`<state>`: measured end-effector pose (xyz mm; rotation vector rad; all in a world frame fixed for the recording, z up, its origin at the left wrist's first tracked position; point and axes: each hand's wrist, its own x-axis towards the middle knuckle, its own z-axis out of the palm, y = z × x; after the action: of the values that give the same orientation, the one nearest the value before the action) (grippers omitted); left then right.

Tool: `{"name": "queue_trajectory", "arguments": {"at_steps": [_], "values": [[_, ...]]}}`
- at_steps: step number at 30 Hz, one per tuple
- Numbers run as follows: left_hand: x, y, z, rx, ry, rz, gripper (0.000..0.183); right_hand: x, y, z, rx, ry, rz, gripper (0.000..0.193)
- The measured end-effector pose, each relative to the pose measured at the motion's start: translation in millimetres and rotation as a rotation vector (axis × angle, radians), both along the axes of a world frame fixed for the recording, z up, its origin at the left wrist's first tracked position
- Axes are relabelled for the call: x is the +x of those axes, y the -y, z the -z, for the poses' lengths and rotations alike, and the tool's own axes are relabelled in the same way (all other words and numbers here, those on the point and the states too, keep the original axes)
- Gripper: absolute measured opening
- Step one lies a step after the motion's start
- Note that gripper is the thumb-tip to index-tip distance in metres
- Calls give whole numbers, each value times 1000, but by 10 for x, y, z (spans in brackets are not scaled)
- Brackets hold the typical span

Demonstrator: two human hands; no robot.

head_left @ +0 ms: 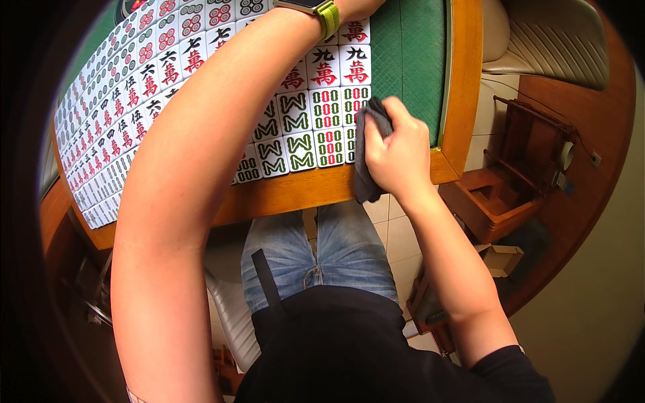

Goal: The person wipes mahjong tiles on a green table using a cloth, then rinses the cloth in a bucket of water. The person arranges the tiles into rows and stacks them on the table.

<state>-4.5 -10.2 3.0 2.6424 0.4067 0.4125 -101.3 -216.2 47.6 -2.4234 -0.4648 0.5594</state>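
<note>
Rows of white mahjong tiles (294,113) lie face up, edge to edge, on a green felt table (406,60). My right hand (403,149) is closed around a dark grey cloth (363,164). The cloth presses against the right end of the two nearest rows and hangs over the table's wooden rim (295,197). Reaching across the tiles, my left forearm hides many of them. My left hand (359,8) shows only in part at the top edge, beyond a watch with a green strap (328,17); its fingers are out of the picture.
A padded beige chair (554,40) stands past the table's right side. Below it on the right is a reddish-brown wooden piece with an open box-like compartment (494,211). A grey chair seat (232,322) shows beside my legs, which are close to the table's front edge.
</note>
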Motion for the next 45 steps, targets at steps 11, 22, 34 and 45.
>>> {"name": "queue_trajectory", "arguments": {"at_steps": [11,22,34,45], "values": [[11,-25,-11,29,-45,13,38,110,-153,44,-9,-1,32,13],[9,21,-4,53,-8,2,36,122,-116,10,-54,32,-19,14],[6,55,-31,27,-33,-4,37,18,-41,16,58,6,24,14],[-6,-12,20,30,6,11,39,170,-217,29,-21,23,-10,15]]}}
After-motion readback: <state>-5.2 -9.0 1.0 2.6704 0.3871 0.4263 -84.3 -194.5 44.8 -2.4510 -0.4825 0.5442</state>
